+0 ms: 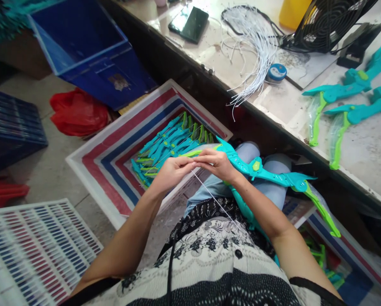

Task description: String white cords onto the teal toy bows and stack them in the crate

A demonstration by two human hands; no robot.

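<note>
A teal and lime green toy bow (273,176) lies across my lap, one lime tip pointing left between my hands. My left hand (173,170) is closed in a pinch at that lime tip. My right hand (217,163) is closed around the bow's limb just beside it, fingers meeting the left hand's. A thin white string (214,199) runs from my fingers down toward my body. Which hand pinches the string is hard to tell.
A striped woven bag (114,157) on the floor holds several more bows (171,142). On the workbench (362,148) lie a bundle of white strings (254,46), a phone (189,22), a tape roll (277,72), a fan (330,21) and two bows (346,87). A blue bin (88,51) stands left.
</note>
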